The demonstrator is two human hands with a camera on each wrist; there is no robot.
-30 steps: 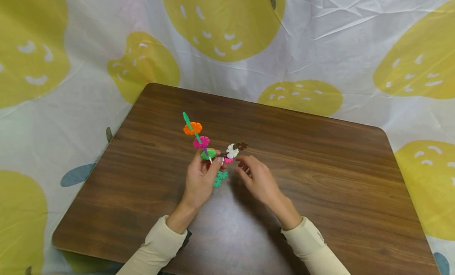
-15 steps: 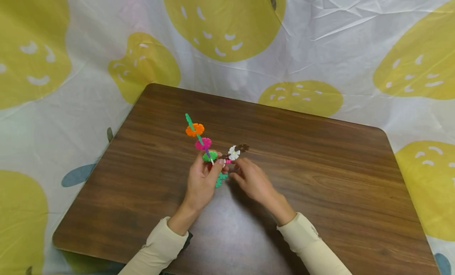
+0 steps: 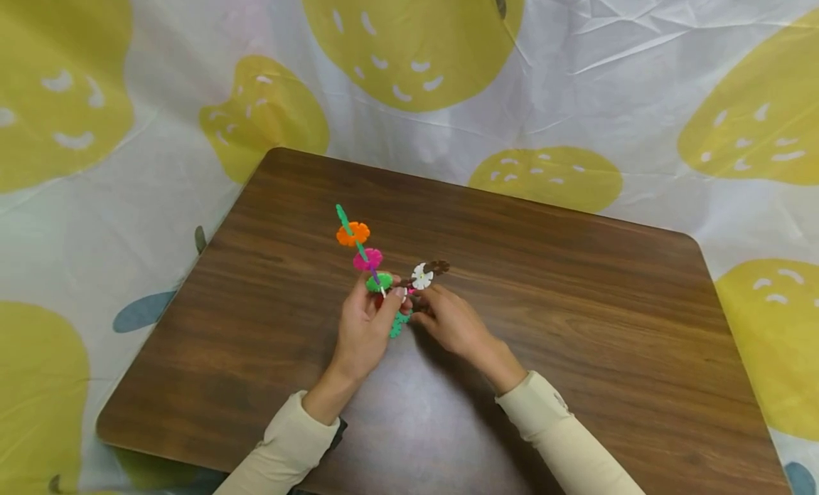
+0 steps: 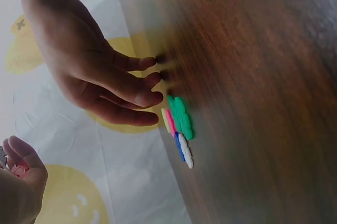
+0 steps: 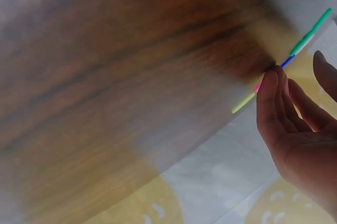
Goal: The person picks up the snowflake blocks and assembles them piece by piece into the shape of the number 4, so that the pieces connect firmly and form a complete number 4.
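Observation:
In the head view my left hand (image 3: 365, 331) grips a branching string of flower-shaped interlocking discs. Beyond its fingers rise green, pink (image 3: 367, 259) and orange (image 3: 353, 233) discs, linked by edge-on ones. A white disc (image 3: 421, 276) and a brown disc (image 3: 438, 267) stick out to the right. My right hand (image 3: 456, 323) is close beside, its fingertips right at a mostly covered pink disc. The right wrist view shows this hand (image 5: 295, 124) with fairly straight fingers and the thumb apart. Teal discs (image 3: 398, 326) show below both hands. A reddish piece (image 4: 20, 170) lies in the left fingers.
A brown wood-grain table (image 3: 576, 324) with rounded corners spreads below the hands. Behind it hangs a white cloth (image 3: 627, 104) printed with yellow fruit. Green discs (image 4: 180, 118) with pink, yellow, blue and white ones appear edge-on in the left wrist view.
My right hand has moved left to the pink disc, which is now mostly covered. The left hand still grips the discs and has shifted slightly right in view.

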